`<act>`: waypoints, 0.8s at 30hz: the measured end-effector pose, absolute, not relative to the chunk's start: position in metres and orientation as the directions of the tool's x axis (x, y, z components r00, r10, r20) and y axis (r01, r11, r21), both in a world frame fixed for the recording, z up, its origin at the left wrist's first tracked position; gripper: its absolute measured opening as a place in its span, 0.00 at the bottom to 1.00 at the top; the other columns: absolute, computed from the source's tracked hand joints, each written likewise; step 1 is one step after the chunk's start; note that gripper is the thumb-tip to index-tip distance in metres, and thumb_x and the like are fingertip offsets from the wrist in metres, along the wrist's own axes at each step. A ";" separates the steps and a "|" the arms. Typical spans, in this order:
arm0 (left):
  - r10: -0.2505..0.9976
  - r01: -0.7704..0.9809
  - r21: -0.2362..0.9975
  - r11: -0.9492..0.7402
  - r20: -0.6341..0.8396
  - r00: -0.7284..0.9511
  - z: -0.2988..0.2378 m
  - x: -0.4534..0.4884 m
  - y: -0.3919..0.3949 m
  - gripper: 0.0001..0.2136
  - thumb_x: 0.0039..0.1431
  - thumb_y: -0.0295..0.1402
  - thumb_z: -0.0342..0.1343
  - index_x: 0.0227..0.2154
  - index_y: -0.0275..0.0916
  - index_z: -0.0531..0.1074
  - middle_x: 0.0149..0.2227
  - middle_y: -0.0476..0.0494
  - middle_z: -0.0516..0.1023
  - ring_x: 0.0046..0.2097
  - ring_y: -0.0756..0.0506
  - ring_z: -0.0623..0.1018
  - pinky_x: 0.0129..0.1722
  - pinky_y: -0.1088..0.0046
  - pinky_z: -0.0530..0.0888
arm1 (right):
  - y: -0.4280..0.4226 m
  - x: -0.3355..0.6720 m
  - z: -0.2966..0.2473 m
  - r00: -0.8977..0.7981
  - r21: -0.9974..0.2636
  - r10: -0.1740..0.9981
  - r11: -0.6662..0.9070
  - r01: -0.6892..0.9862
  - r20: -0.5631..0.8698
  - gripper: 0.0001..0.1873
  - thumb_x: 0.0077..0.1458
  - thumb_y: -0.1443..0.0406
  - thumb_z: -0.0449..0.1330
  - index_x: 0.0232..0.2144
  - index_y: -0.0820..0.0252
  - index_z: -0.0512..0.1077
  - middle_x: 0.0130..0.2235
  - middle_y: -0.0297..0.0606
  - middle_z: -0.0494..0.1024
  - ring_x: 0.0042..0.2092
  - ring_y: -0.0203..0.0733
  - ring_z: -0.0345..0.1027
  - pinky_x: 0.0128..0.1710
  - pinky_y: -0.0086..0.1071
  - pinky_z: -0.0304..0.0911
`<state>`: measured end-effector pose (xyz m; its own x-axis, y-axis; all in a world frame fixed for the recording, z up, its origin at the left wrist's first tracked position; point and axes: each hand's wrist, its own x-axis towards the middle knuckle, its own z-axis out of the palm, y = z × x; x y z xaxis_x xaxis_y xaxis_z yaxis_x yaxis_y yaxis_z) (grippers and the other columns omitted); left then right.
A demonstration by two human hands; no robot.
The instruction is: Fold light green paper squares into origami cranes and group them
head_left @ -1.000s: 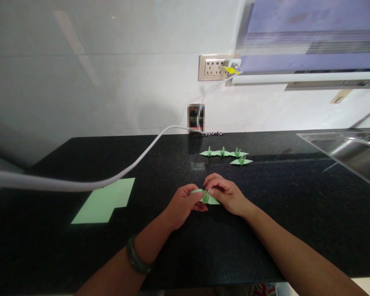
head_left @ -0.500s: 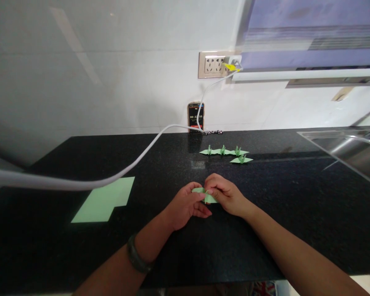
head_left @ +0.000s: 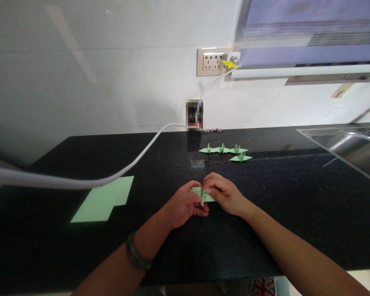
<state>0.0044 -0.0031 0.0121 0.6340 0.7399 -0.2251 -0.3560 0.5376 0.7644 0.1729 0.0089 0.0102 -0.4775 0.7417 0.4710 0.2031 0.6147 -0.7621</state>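
A small folded green paper figure (head_left: 203,194) is pinched between both hands just above the black countertop (head_left: 265,213). My left hand (head_left: 185,205) grips its left side with closed fingers; a dark band circles that wrist. My right hand (head_left: 223,193) pinches its right side from above. Most of the figure is hidden by my fingers. Several finished green paper cranes (head_left: 225,151) stand in a row farther back on the counter.
Flat green paper sheets (head_left: 103,199) lie at the left. A white cable (head_left: 111,179) runs across the counter up to a wall socket (head_left: 211,61). A phone (head_left: 195,115) leans against the wall. A steel sink (head_left: 345,144) sits at the right.
The paper figure's spread wings have been drawn in between my fingers. Both hands have closed tighter together on it and stayed in the same spot.
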 end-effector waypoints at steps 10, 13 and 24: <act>0.781 -0.408 0.759 0.507 -0.204 0.590 0.012 0.006 -0.002 0.12 0.44 0.23 0.53 0.32 0.37 0.59 0.26 0.50 0.69 0.27 0.50 0.74 0.30 0.70 0.71 | 0.009 0.172 0.007 -0.435 -0.818 0.796 0.540 0.197 0.421 0.05 0.54 0.65 0.51 0.32 0.60 0.66 0.33 0.38 0.66 0.36 0.37 0.61 0.37 0.34 0.59; 0.788 -0.406 0.766 0.498 -0.204 0.580 0.012 0.006 -0.003 0.13 0.43 0.22 0.54 0.32 0.37 0.59 0.27 0.49 0.70 0.29 0.50 0.74 0.32 0.71 0.71 | 0.009 0.172 0.005 -0.426 -0.872 0.831 0.461 0.165 0.358 0.05 0.54 0.64 0.51 0.32 0.60 0.65 0.34 0.37 0.65 0.34 0.36 0.61 0.34 0.32 0.61; 0.810 -0.401 0.781 0.478 -0.216 0.545 0.013 0.007 -0.003 0.13 0.42 0.23 0.57 0.32 0.37 0.61 0.27 0.49 0.70 0.30 0.51 0.73 0.33 0.71 0.71 | 0.009 0.171 0.000 -0.415 -0.942 0.868 0.330 0.067 0.274 0.07 0.54 0.62 0.51 0.32 0.60 0.65 0.34 0.37 0.64 0.30 0.33 0.61 0.29 0.29 0.62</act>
<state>0.0068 -0.0034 0.0128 0.5450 0.8102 -0.2159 -0.4010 0.4780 0.7815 0.1707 0.0090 -0.0001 -0.4146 0.8677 0.2743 0.0674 0.3299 -0.9416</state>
